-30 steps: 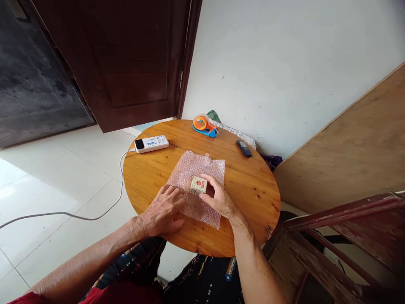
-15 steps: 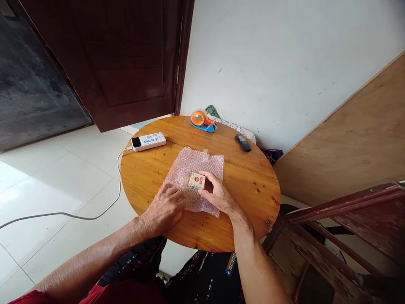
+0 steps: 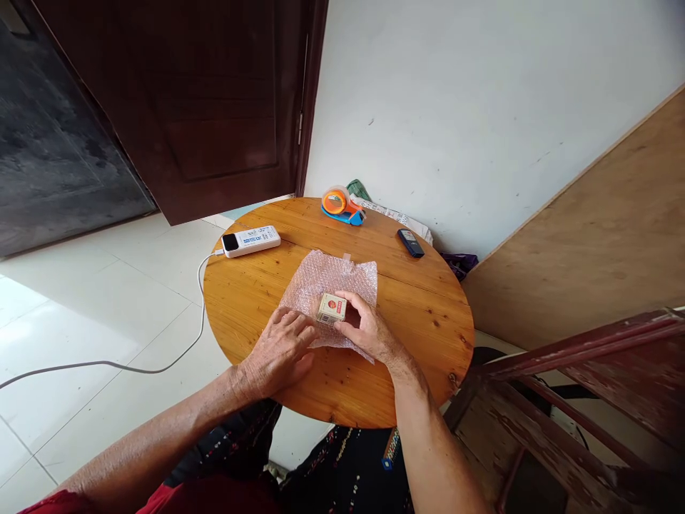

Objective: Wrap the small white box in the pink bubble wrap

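A small cream cardboard box (image 3: 332,307) with red printing rests on a sheet of clear bubble wrap (image 3: 307,278). My right hand (image 3: 369,328) grips the box at its right end, thumb on the near side and fingers on the far side. Over the lower left edge of the bubble wrap lies my left hand (image 3: 283,350), its fingers curled down onto the sheet. The fingertips and the sheet's corner under them are partly hidden. Beneath everything is a round wooden table (image 3: 422,314).
An orange and blue tape dispenser (image 3: 342,205) stands at the table's far edge. On the left lies a white power bank (image 3: 251,240) with a grey cable (image 3: 200,307) hanging to the floor. A dark remote-like device (image 3: 410,243) lies at right. A wooden chair (image 3: 535,414) stands to the right.
My left hand has shifted slightly up and right, its fingers reaching further over the bubble wrap. The sheet's near edge has drawn in a little. My right hand still holds the box.
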Demonstrator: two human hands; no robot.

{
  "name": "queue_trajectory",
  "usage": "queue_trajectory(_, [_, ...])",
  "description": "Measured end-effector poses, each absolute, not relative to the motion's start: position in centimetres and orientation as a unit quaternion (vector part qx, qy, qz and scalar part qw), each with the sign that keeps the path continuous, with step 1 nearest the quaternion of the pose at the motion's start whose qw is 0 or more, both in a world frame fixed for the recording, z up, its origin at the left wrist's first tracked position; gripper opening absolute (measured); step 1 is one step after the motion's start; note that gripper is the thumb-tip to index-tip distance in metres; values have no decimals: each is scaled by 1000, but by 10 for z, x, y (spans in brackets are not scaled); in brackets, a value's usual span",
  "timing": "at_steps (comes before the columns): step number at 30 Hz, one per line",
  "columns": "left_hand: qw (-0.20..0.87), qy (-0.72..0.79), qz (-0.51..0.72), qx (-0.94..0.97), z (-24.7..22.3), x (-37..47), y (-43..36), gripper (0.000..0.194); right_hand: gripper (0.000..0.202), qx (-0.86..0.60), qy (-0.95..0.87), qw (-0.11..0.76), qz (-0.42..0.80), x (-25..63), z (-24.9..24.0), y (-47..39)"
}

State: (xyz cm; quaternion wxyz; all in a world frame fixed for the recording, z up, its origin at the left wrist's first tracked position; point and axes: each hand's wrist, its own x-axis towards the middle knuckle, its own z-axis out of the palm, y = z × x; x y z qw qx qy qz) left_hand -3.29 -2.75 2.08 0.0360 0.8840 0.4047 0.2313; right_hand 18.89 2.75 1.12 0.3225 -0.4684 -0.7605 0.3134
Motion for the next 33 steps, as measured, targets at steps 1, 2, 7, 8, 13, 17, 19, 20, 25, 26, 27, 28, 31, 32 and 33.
queue_trajectory(1, [33, 408, 230, 883, 19, -33, -27, 15, 53, -469, -760, 322, 314, 189, 11, 28])
queue_trajectory(2, [30, 412, 231, 881, 17, -33, -26, 15, 53, -469, -760, 323, 314, 189, 10, 28])
queue_trajectory(7, [24, 411, 254, 875, 13, -30, -22, 15, 50, -464, -757, 330, 321, 189, 13, 27])
queue_trajectory(8, [29, 411, 266, 872, 15, -29, -20, 15, 49, -462, -755, 330, 327, 189, 13, 27])
queue_trajectory(13, [71, 411, 307, 856, 28, -24, -6, 6, 43, -452, -734, 339, 377, 188, 17, 26])
queue_trajectory(17, [103, 418, 330, 840, 36, -17, 11, 4, 43, -458, -688, 358, 434, 193, 23, 25])
queue_trajectory(19, [112, 426, 326, 836, 39, -14, 19, 4, 48, -452, -671, 365, 461, 197, 29, 23])
queue_trajectory(20, [115, 432, 322, 834, 40, -12, 22, 5, 50, -448, -666, 368, 469, 199, 32, 22])
queue_trajectory(25, [130, 459, 316, 820, 41, -9, 29, 8, 50, -462, -656, 398, 446, 203, 36, 22])
queue_trajectory(26, [134, 460, 318, 818, 41, -9, 30, 8, 47, -468, -653, 404, 437, 203, 35, 22])
queue_trajectory(27, [138, 460, 321, 816, 41, -8, 31, 8, 46, -473, -651, 409, 431, 202, 33, 23])
queue_trajectory(28, [143, 459, 323, 815, 40, -8, 31, 8, 45, -478, -649, 409, 427, 202, 31, 23])
queue_trajectory(31, [161, 453, 334, 811, 40, -7, 34, 7, 50, -484, -649, 387, 442, 204, 28, 24])
queue_trajectory(32, [170, 451, 335, 809, 40, -6, 35, 7, 51, -478, -649, 378, 455, 205, 28, 24])
queue_trajectory(33, [179, 453, 334, 807, 40, -5, 36, 7, 52, -467, -650, 373, 468, 206, 28, 23])
